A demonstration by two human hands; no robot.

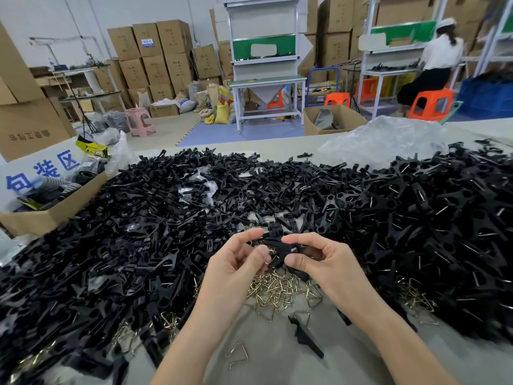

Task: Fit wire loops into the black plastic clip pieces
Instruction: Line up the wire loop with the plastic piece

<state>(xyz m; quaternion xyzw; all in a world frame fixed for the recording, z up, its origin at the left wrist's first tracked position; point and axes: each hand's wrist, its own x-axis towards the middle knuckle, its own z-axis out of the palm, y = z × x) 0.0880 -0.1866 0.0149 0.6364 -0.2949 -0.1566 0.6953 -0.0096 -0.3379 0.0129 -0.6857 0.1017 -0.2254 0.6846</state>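
Both hands meet over the table's middle on one black plastic clip. My left hand pinches its left end, where a brass wire loop shows against the clip. My right hand grips the clip's right end between thumb and forefinger. Under the hands lies a heap of loose wire loops. Black clip pieces cover the table in a broad pile on the left and another on the right.
An open cardboard box stands at the table's left edge. Crumpled clear plastic lies at the back right. A single clip piece and a wire loop lie on the bare grey table surface near me. A person sits at a far bench.
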